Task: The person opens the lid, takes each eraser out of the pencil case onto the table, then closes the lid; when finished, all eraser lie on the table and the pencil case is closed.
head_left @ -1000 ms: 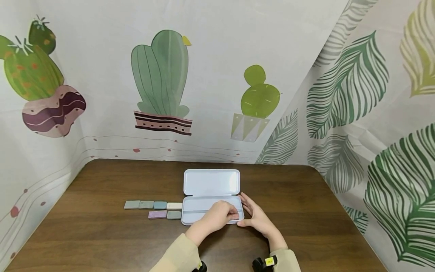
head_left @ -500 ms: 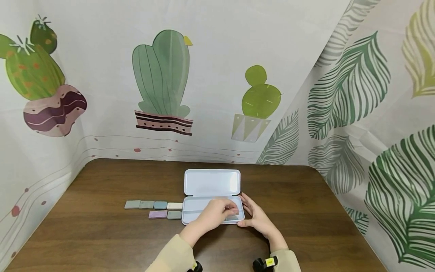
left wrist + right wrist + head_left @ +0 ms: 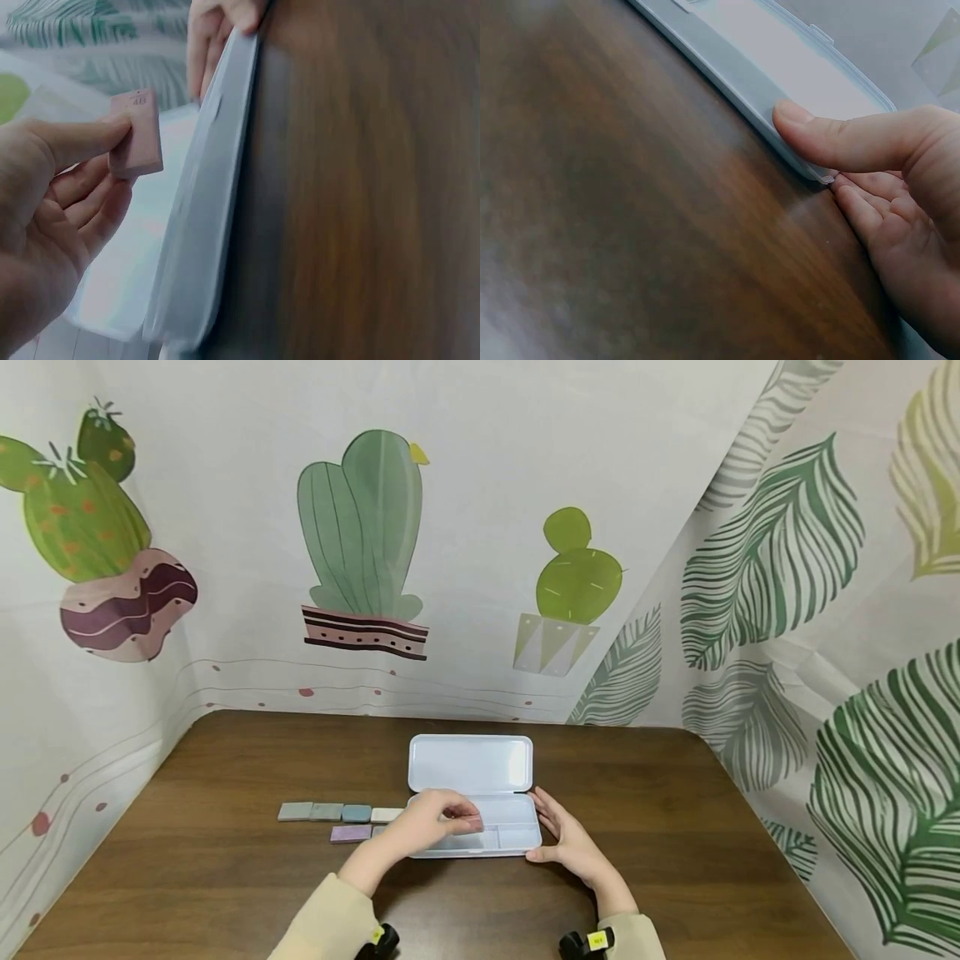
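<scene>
A pale blue pencil case lies opened on the table, its lid tipped back towards the wall. Over its left half, my left hand pinches a small pink rectangular block between thumb and fingers. A printed mark, perhaps a number, shows on the block's face in the left wrist view. My right hand holds the case by its right end, the thumb on the front edge and the fingers round the side. The left forearm and hand partly cover the case's left end.
Left of the case, small flat blocks lie in two rows: two grey-green blocks, a blue one, a white one and a purple one. Another grey-green block is mostly hidden behind the left wrist. A printed cloth hangs behind the table.
My left hand has lifted the pink block from the case's right front part and carried it leftward. The front compartments now show. The right hand stays at the case's end.
</scene>
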`<state>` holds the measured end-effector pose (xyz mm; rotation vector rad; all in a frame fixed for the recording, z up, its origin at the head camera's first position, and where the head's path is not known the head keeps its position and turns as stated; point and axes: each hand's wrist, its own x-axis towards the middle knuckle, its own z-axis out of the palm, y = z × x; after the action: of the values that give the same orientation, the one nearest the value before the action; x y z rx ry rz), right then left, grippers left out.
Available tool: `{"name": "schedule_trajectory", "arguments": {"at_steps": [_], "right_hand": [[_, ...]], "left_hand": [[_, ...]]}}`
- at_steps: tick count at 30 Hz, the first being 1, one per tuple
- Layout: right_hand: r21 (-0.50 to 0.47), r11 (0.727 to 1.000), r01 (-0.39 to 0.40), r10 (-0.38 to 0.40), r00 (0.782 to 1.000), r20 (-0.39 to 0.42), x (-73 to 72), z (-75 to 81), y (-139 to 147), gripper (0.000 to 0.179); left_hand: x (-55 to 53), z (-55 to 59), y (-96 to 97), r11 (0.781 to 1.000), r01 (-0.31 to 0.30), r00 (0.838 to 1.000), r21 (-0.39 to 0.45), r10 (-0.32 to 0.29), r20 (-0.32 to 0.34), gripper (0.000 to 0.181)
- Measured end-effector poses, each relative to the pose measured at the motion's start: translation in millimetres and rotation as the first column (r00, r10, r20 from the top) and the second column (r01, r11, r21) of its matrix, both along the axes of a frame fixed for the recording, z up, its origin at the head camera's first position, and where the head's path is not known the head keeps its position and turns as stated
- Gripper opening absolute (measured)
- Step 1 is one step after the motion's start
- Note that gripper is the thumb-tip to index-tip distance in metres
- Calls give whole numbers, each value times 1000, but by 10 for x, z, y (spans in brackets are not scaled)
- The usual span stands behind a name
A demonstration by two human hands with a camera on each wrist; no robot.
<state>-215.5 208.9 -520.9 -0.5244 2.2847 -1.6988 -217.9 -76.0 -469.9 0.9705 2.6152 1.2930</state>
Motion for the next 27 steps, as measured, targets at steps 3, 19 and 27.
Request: {"name": "schedule_trajectory", "arguments": {"at_steps": [3,19,27], "right_hand": [[-2,1000,-1,1,1000,2,5,-3,4,105],[2,1000,-6,6,1000,-18,4,-6,24,105],[-13,1000,-12,12,999,-31,4,-25,15,104]], "left_hand": [[-23,-3,-199,1000,3,1000,-3,-3,8,12],[-75,102,-1238,997,-48,990,-67,57,132,18],[-20,57,-1582,989,-108,981,-104,123,152,20]]}}
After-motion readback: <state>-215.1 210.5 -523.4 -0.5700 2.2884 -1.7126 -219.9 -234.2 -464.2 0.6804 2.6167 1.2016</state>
